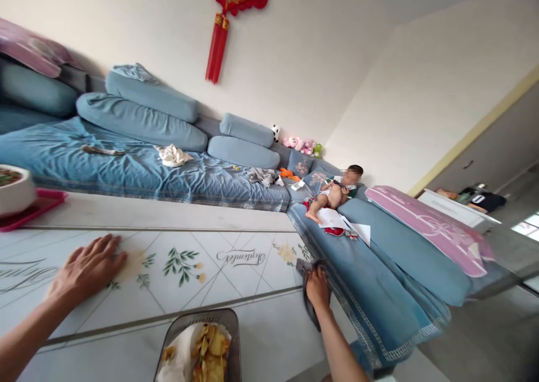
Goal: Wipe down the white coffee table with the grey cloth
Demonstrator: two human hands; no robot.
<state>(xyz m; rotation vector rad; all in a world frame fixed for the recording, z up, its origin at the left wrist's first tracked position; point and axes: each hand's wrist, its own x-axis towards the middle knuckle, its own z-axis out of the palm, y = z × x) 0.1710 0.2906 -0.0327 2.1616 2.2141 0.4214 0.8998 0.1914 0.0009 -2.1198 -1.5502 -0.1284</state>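
Observation:
My left hand (90,267) lies flat on the patterned table mat (236,281), its fingers stretched out and nothing in it. At the table's right end, my right hand (318,285) presses a dark grey cloth (310,306) against the edge, fingers curled over it. Printed leaves, flowers and the word "September" show on the mat between my hands. Nearer to me, a clear dark-tinted plastic container (236,337) stands on the table, with yellowish food pieces (210,351) and white paper inside.
A white plant pot (16,194) stands on a pink tray (46,201) at the left. Behind the table runs a blue-covered sofa (122,174) with bolsters and crumpled clothes. On its right part a person (332,194) sits beside papers (332,218). A pink folded cover (425,224) lies farther right.

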